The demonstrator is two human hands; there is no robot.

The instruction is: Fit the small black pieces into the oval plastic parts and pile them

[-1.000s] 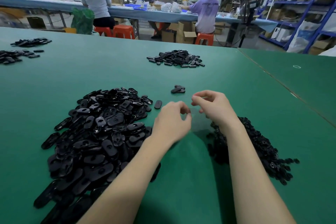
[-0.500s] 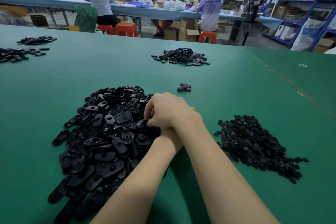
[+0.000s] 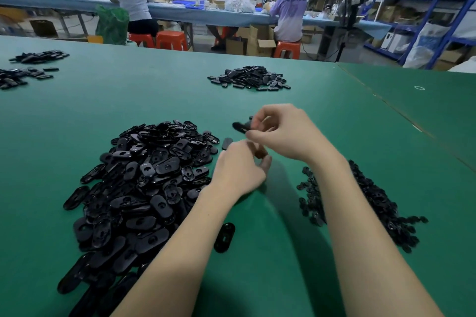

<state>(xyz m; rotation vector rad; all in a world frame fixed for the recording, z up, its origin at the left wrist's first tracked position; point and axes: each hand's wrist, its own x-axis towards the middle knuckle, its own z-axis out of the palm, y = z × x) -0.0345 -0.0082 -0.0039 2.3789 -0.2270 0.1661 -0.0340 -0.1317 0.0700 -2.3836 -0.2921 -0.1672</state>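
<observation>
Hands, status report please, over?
Right hand pinching oval part. Left hand curled, contents unclear. Big oval pile left, small pieces right. Nothing blocking.

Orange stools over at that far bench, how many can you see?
4. Two orange stools stand side by side, one under the seated person on the left, one free beside it; one mostly hidden under the middle person; one under the right person. Others may be hidden.

Orange stools (image 3: 171, 40), blue shelving (image 3: 435, 2)
</observation>
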